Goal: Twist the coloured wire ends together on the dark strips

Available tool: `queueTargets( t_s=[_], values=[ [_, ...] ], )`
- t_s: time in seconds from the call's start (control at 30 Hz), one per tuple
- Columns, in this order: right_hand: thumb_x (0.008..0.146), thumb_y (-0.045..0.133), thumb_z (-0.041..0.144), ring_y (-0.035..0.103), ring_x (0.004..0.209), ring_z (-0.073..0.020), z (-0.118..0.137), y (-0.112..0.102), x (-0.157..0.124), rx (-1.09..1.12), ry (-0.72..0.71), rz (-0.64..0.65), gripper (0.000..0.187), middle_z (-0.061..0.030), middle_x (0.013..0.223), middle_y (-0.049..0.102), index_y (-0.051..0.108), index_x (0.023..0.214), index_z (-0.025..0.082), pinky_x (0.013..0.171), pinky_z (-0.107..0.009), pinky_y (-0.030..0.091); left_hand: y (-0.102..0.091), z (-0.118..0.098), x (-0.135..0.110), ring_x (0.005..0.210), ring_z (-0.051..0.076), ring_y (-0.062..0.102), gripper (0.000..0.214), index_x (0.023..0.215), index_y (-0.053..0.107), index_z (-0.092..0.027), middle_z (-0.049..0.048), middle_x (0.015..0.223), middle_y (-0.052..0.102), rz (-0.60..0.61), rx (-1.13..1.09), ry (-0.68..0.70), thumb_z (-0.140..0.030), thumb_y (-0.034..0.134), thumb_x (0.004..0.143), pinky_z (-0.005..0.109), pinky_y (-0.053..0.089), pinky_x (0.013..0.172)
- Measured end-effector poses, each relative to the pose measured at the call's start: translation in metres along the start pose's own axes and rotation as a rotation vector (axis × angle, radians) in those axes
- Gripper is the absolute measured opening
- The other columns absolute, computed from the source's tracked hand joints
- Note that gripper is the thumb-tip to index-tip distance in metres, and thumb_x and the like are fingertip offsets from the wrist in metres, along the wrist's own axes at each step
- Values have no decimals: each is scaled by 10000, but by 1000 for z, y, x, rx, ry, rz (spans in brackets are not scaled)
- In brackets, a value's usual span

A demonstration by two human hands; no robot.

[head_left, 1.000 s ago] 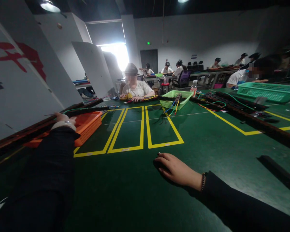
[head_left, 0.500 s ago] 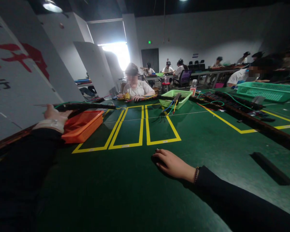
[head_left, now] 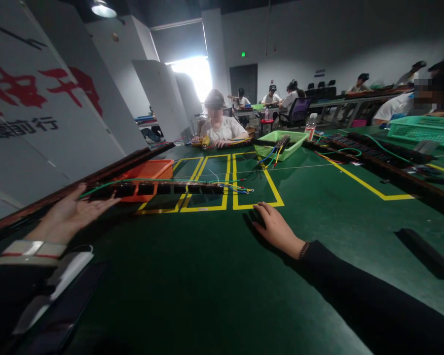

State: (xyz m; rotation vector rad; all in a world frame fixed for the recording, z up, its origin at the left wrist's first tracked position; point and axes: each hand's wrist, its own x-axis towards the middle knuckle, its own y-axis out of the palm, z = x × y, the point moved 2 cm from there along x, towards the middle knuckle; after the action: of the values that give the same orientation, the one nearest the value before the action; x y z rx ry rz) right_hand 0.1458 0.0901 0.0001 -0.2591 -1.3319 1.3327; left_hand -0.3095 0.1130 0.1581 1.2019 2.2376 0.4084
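My left hand [head_left: 72, 213] holds the near end of a long black terminal strip [head_left: 163, 188] with green, red, blue and yellow wires on it. The strip hangs level above the green table, reaching over the orange basket [head_left: 148, 173] and the yellow taped rectangles [head_left: 229, 183]. My right hand [head_left: 276, 228] rests palm down on the green table mat, fingers curled over a small dark object I cannot make out, just below the corner of the taped rectangles.
A green basket [head_left: 281, 146] with wired strips stands further back, with a person seated behind the table. More black strips [head_left: 373, 153] lie along the right side. A loose black bar [head_left: 427, 252] lies near right. White panels stand on the left.
My left hand has drawn the wired strip from beside the orange basket out over the table toward me. The view has shifted; my right hand stays on the mat.
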Motion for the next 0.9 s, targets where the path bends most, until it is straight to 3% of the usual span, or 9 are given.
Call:
queueTargets(
  t_s=[0.17,0.27,0.33,0.53,0.8,0.9],
  values=[
    [831,551,323,366,1261,-310,-8,-3,1,-24,-6,-42,547,-163,1313,435,379,1327,171,1034,-544,304,-34,15,-20,1270,267,399,474,1190,479,-31,246,1367,386,-70,139,-57,-391,450,883,225,560,649],
    [841,551,334,419,1212,-293,-5,-3,1,-24,-42,10,500,-152,1280,480,426,1295,165,1021,-512,327,-50,28,-23,1190,264,479,424,1079,542,-41,229,1223,508,-141,177,-102,-400,450,874,226,561,606],
    [849,553,334,481,1131,-276,-2,-3,1,-24,-79,75,427,-140,1202,539,490,1233,159,972,-467,381,-56,37,-20,1111,257,531,386,1013,565,-58,196,1109,561,-126,214,-106,-396,438,877,266,568,595],
    [895,501,308,552,862,-228,4,-7,0,-97,-120,207,218,-85,889,612,606,1014,160,779,-372,447,-60,59,-3,1058,248,550,307,939,557,-67,154,965,590,-77,192,-144,-346,440,886,308,573,610],
    [903,500,307,569,836,-191,11,-6,-1,20,-137,242,183,-60,917,617,596,997,182,737,-316,442,-63,76,4,1113,269,523,416,1165,467,14,225,1131,540,-120,122,-301,-281,470,871,314,572,645],
    [899,508,302,571,836,-188,15,-6,-2,45,-156,255,184,-62,921,621,596,1004,179,736,-311,440,-63,77,-2,1088,265,540,368,1148,471,18,220,1129,550,-157,64,-234,-189,482,844,309,572,647]
  ],
)
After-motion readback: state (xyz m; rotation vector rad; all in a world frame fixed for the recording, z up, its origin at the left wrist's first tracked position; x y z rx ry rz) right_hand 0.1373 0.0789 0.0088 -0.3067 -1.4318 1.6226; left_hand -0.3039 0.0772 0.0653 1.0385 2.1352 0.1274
